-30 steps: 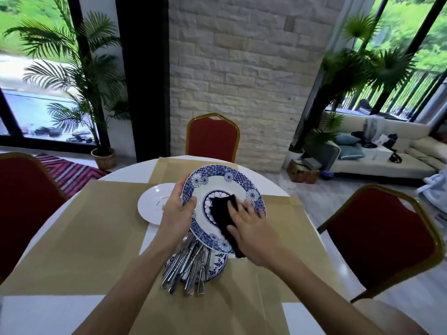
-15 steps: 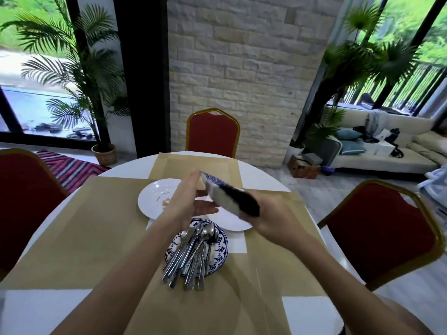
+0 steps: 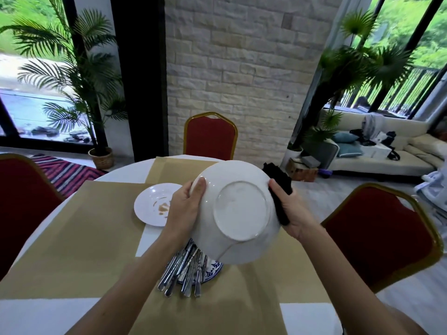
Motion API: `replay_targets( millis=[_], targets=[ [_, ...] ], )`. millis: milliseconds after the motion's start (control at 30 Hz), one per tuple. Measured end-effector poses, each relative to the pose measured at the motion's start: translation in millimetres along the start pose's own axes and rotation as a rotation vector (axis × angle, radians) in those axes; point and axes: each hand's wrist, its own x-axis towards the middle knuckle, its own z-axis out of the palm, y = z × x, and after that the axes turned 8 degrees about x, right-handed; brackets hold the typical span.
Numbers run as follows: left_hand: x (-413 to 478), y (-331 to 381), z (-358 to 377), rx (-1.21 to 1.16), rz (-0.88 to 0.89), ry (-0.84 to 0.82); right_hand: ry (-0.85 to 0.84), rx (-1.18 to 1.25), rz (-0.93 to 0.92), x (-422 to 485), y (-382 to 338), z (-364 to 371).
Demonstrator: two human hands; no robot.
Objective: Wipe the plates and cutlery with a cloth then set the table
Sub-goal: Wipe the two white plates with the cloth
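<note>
Held plate: the held plate [image 3: 242, 209] is up in the air over the middle of the tabletop, tilted, with its plain white underside and foot ring towards the camera. A thin dark line runs from the foot ring to the lower rim.
Left hand: the left hand [image 3: 183, 209] grips the plate's left rim, thumb flat on the back; the fingers are hidden behind the plate.
Right hand: the right hand [image 3: 294, 211] is at the right rim, fingers curled round a black cloth [image 3: 278, 187]. The cloth lies along the rim and sticks up past the fingertips.
Cutlery: a heap of cutlery [image 3: 183, 272] lies on a blue-patterned plate [image 3: 212, 269] directly below the held plate, handles fanned towards the camera.
In the way: the held plate covers the upper ends of the cutlery and most of the patterned plate. The left hand overlaps the right edge of the white plate.
White plate: the white plate [image 3: 152, 204] sits flat on the tabletop, left of the hands, with brown smears in its well.
Tabletop: round white tabletop [image 3: 36, 315], laid with tan mats [image 3: 84, 238].
Chairs: red chairs with gold frames stand at the far side [image 3: 210, 137], left [image 3: 21, 201] and right [image 3: 377, 238].
Beyond: stone wall [image 3: 237, 68], potted palm [image 3: 79, 76], striped rug [image 3: 65, 171], and a cluttered sofa [image 3: 387, 155] at right.
</note>
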Motion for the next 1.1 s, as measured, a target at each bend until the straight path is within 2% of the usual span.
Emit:
replay_targets(
  millis=[67, 133, 267, 433, 567, 667, 733, 800, 933, 1100],
  targets=[
    [-3, -1, 7, -0.023, -0.024, 0.055, 0.174, -0.25, -0.172, 2, 10, 10],
    [-6, 1, 12, -0.002, -0.026, 0.099, 0.245, -0.456, -0.368, -1, 22, 21],
    [-2, 3, 14, 0.069, -0.024, 0.166, 0.183, -0.578, -0.565, -16, 58, 36],
    [-1, -5, 15, 0.177, 0.053, 0.204, -0.02, -0.785, -0.847, -31, 98, 55],
    [-7, -8, 15, 0.215, 0.085, 0.2, -0.035, -0.845, -0.688, -11, 81, 59],
    [-6, -2, 15, 0.168, 0.042, 0.246, 0.061, -0.704, -0.479, 3, 73, 52],
    [-4, 0, 12, 0.123, 0.022, 0.266, 0.125, -0.581, -0.428, -8, 82, 51],
    [0, -1, 9, 0.121, 0.063, 0.244, 0.145, -0.555, -0.504, -29, 98, 55],
    [0, -1, 11, 0.215, 0.184, 0.167, 0.035, -0.73, -0.768, -41, 99, 66],
    [0, 8, 10, 0.167, 0.165, 0.219, -0.02, -0.787, -0.632, -8, 60, 64]
  ],
)
